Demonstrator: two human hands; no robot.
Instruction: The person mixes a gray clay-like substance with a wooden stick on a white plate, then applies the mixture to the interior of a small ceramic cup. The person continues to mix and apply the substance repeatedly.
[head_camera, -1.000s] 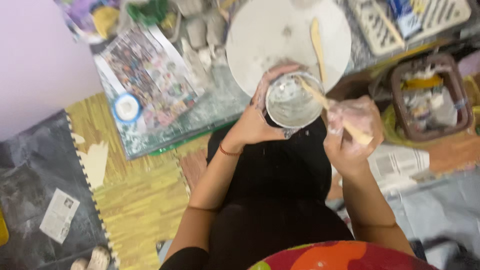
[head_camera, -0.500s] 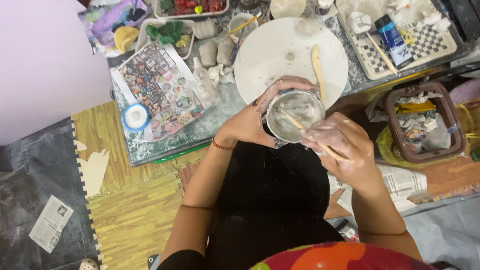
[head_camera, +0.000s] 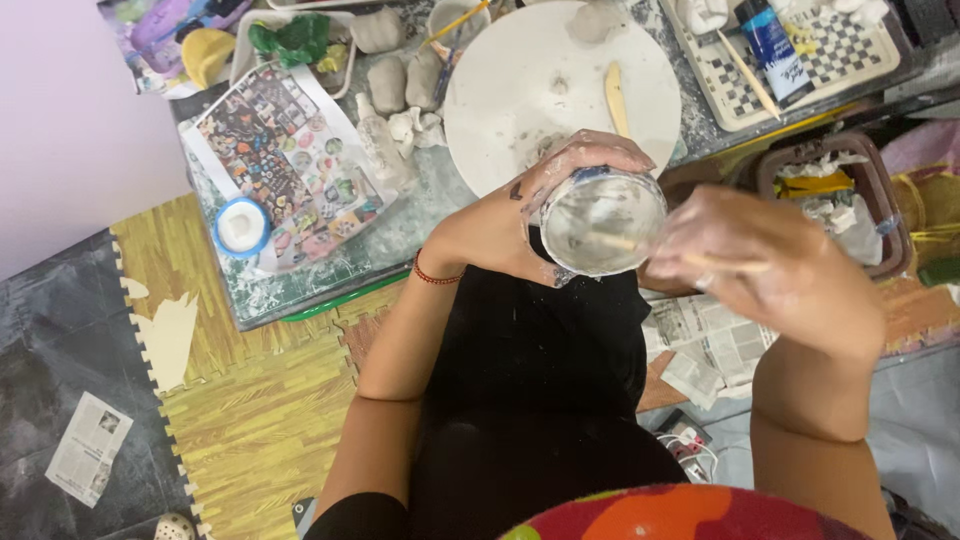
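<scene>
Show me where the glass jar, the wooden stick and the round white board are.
glass jar (head_camera: 603, 222): head view, on its cloudy inside.
wooden stick (head_camera: 725, 263): head view, on its shaft near the right hand.
round white board (head_camera: 520, 90): head view, on its bare left part.

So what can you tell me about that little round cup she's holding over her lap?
The cup is a small round container seen from above, its pale inside smeared with greyish-white slip and its rim edged with blue. The left hand wraps its far side, fingers curled over the rim. A thin wooden stick, held by the clay-coated right hand, reaches into it. It is held above the black apron, just in front of the table edge.
</scene>
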